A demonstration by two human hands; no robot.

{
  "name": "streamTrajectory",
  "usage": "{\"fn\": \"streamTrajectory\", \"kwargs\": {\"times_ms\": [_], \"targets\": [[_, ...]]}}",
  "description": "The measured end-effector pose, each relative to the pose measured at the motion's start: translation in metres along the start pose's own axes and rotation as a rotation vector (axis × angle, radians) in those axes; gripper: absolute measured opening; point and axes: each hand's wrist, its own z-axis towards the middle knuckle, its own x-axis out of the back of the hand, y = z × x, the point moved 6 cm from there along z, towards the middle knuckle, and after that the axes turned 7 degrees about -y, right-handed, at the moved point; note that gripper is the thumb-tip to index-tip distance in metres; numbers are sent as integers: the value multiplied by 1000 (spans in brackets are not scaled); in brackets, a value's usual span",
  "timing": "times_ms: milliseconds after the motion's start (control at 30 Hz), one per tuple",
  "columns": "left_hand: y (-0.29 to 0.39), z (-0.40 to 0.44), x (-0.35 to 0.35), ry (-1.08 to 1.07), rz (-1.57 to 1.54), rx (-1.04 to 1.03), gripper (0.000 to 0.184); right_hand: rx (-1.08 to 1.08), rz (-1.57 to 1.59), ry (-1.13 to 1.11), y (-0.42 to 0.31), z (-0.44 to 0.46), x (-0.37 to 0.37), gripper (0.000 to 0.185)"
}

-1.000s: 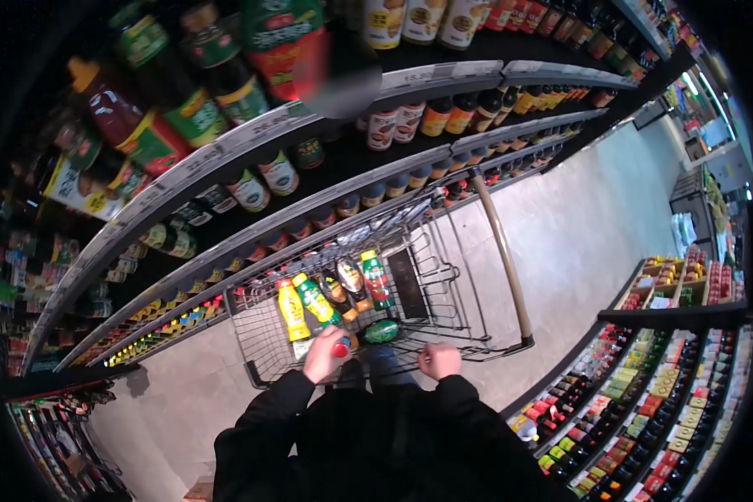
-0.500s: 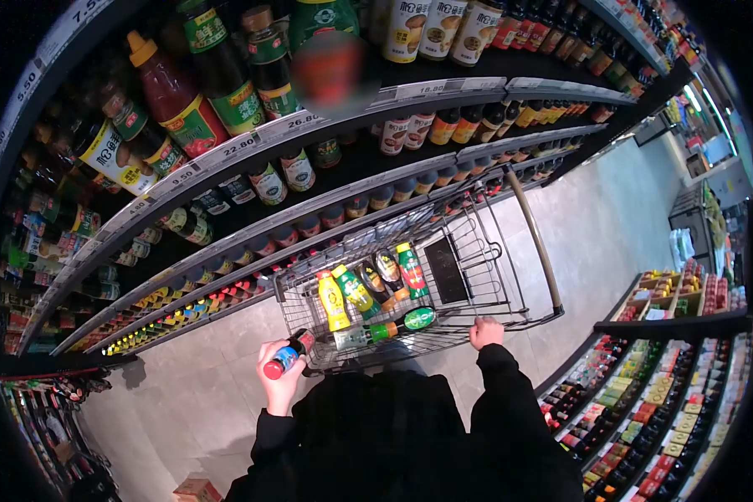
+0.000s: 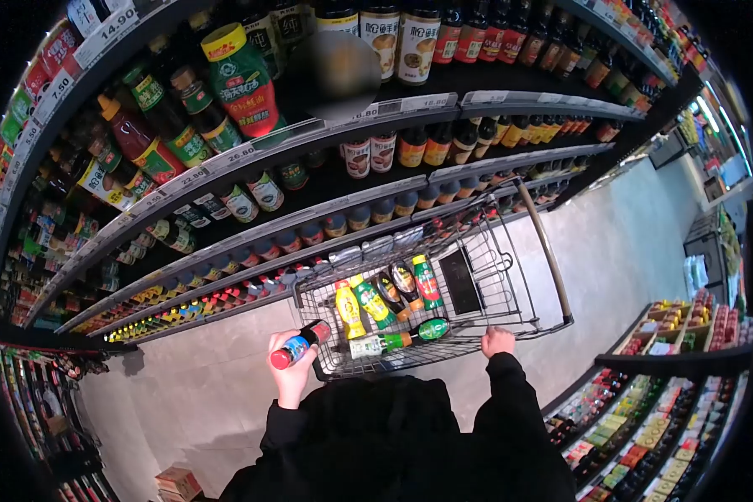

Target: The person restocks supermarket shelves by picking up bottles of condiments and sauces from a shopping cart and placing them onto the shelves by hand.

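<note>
My left hand [image 3: 290,372] is wrapped round a dark bottle [image 3: 299,344] with a red cap and a blue-and-red label. It holds the bottle tilted, cap toward me, just outside the near left corner of the wire shopping cart [image 3: 477,314]. My right hand [image 3: 498,341] is closed in a fist at the cart's near side, seemingly on its rim; the fingertips are hidden. Inside the cart lie a yellow bottle [image 3: 348,309], a green squeeze bottle [image 3: 371,302], dark bottles, a red-and-green bottle [image 3: 427,283] and a clear bottle [image 3: 368,345] with a green label.
Long shelves of sauce bottles [image 3: 420,46] with a price rail [image 3: 410,105] run along the cart's far side. Another bottle shelf [image 3: 644,427] stands at right. A cardboard box [image 3: 178,483] sits on the grey floor [image 3: 171,393] behind at left.
The view has shifted, so the shelves sit differently and a large green-and-red sauce bottle shows more fully. Cart and right hand moved slightly right and down together. The left hand still holds its bottle.
</note>
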Motion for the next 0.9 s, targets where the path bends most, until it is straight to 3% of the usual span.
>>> {"fn": "streamTrajectory", "kwargs": {"times_ms": [133, 200, 333, 400, 433, 500, 600, 667, 800, 900], "targets": [[13, -5, -16, 14, 3, -8, 34, 79, 30, 41, 40, 13, 2, 18], [17, -7, -18, 35, 2, -6, 35, 24, 16, -60, 53, 17, 1, 15], [21, -7, -18, 60, 31, -16, 35, -11, 164, 177, 37, 29, 16, 14], [23, 0, -17, 61, 39, -15, 35, -56, 397, 82, -5, 45, -7, 17], [28, 4, -17, 51, 27, -3, 34, 38, 533, 72, -32, 48, -18, 22], [33, 14, -18, 39, 13, 1, 34, 28, 701, -221, -105, 63, -34, 34], [40, 38, -19, 8, 13, -9, 35, 58, 881, -564, -198, 73, -75, 71], [51, 58, -19, -57, 9, -51, 36, 210, 944, -562, -247, 76, -85, 90], [70, 108, -16, -155, -33, -171, 37, 154, 661, -836, -266, 82, -155, 92], [68, 144, -14, -250, -75, -175, 41, -30, 667, -710, -231, 74, -165, 80]]}}
